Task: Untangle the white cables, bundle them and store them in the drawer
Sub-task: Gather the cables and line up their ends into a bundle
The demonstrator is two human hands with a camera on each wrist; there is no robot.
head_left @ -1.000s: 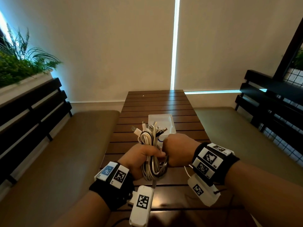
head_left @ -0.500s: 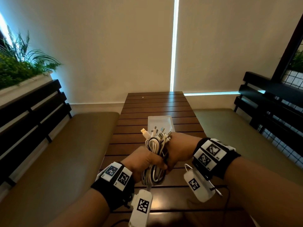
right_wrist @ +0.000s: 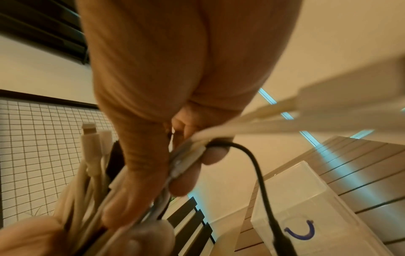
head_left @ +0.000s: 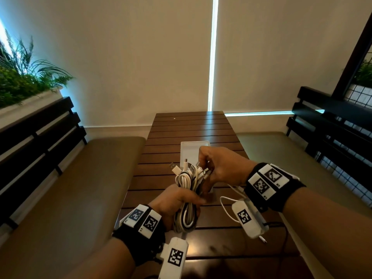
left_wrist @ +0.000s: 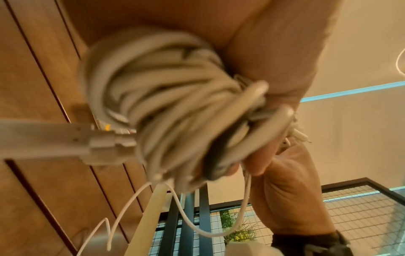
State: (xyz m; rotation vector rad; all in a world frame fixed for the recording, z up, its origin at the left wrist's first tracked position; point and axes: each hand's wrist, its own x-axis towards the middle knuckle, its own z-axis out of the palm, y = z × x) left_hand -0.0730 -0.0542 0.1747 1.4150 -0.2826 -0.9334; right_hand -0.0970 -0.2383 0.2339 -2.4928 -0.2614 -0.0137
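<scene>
A folded bundle of white cables (head_left: 186, 198), with a dark one among them, is held upright above the wooden table (head_left: 191, 127). My left hand (head_left: 177, 202) grips the bundle round its middle; the looped lower end (left_wrist: 166, 107) fills the left wrist view. My right hand (head_left: 217, 166) pinches several plug ends (head_left: 198, 170) at the top of the bundle. In the right wrist view its fingers (right_wrist: 188, 173) curl round flat white connectors, and a black cable (right_wrist: 260, 176) hangs from them. A clear plastic drawer box (head_left: 193, 146) lies open on the table just behind the hands.
Padded benches (head_left: 80, 188) with dark slatted backs flank the table on both sides. A planter with green plants (head_left: 22, 81) tops the left bench back. A thin white lead (head_left: 227, 210) runs from my right wrist camera. A blue band (right_wrist: 300, 232) lies in the box.
My right hand has risen from beside the left fist at the bundle's middle up to the plug ends at its top. The left hand keeps its grip.
</scene>
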